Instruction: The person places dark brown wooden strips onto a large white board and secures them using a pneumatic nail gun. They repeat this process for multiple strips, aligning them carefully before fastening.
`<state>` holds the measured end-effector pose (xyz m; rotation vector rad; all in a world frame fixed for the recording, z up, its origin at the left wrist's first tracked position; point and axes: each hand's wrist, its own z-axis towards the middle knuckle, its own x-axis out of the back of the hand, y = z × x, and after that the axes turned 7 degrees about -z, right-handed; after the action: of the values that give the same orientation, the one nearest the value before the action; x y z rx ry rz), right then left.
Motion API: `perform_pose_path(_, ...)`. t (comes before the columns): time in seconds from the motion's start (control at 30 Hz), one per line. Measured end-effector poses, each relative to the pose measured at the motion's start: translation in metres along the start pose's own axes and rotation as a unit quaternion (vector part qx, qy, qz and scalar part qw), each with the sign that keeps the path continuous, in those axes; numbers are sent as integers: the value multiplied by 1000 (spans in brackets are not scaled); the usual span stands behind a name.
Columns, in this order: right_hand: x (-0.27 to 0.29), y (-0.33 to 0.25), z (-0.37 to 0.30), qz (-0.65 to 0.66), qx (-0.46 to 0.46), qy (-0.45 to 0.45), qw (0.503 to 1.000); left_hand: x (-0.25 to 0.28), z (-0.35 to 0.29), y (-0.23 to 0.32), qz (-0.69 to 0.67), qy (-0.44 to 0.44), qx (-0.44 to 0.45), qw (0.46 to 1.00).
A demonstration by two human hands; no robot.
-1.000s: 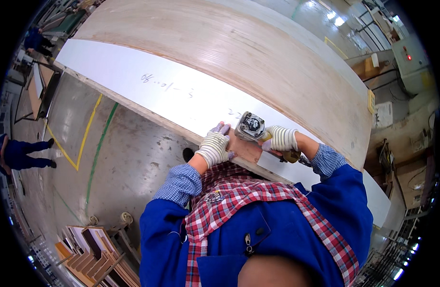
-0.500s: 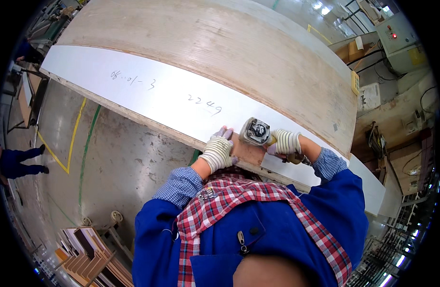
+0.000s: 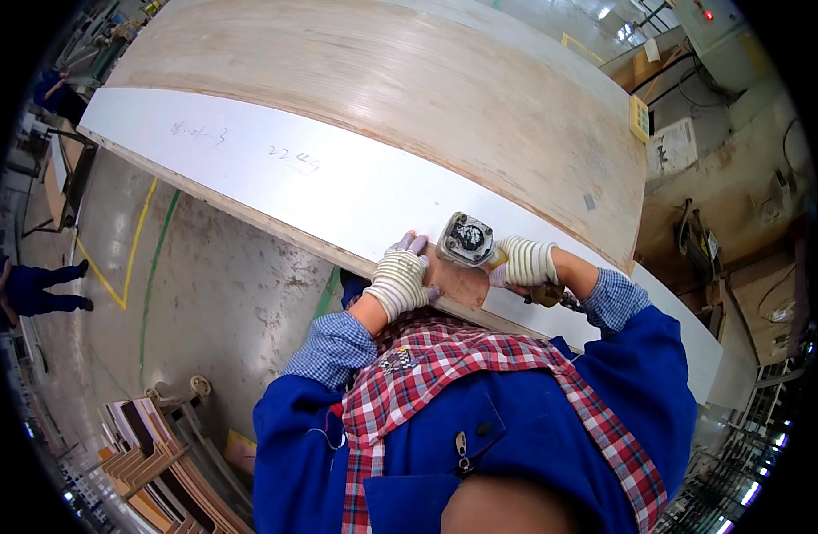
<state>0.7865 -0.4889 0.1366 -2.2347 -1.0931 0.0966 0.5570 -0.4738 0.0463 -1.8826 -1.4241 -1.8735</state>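
Note:
A long white panel (image 3: 213, 151) with handwriting lies across the work surface before me. Near its front edge sits a flat brown wooden block (image 3: 460, 283). My left hand (image 3: 400, 278), in a striped glove, holds the block's left end, with fingers at the far corner and thumb at the near one. My right hand (image 3: 525, 263), gloved alike, is closed round the handle of a pneumatic nail gun (image 3: 468, 240). The gun stands over the block's far edge; its head hides its nose, so I cannot tell whether it touches.
A wide bare wood panel (image 3: 382, 71) lies beyond the white one. Several boards (image 3: 151, 445) lean on a wheeled cart at lower left. A yellow box (image 3: 639, 118) is at the far right edge. Another person (image 3: 40, 287) stands at left; a control cabinet (image 3: 720, 44) stands upper right.
Both hands, the nail gun and the block have moved right along the white panel, so the handwriting now lies farther to their left. Both grips look the same.

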Motion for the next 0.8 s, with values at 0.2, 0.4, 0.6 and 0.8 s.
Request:
perform_pose_path(0.2, 3, 61, -45, -30, 19, 9, 999, -37, 10, 67, 8, 0, 2, 1000)
perform_pose_path(0.4, 7, 120, -80, -52, -13, 11, 998, -68, 27, 121, 12, -23, -23, 999)
perform_pose_path(0.6, 8, 181, -118, -60, -4, 30, 998, -98, 44, 162, 10, -23, -83, 996)
perform_pose_path(0.8, 9, 225, -155, -96, -37, 45, 994, -115, 62, 196, -32, -57, -163, 985)
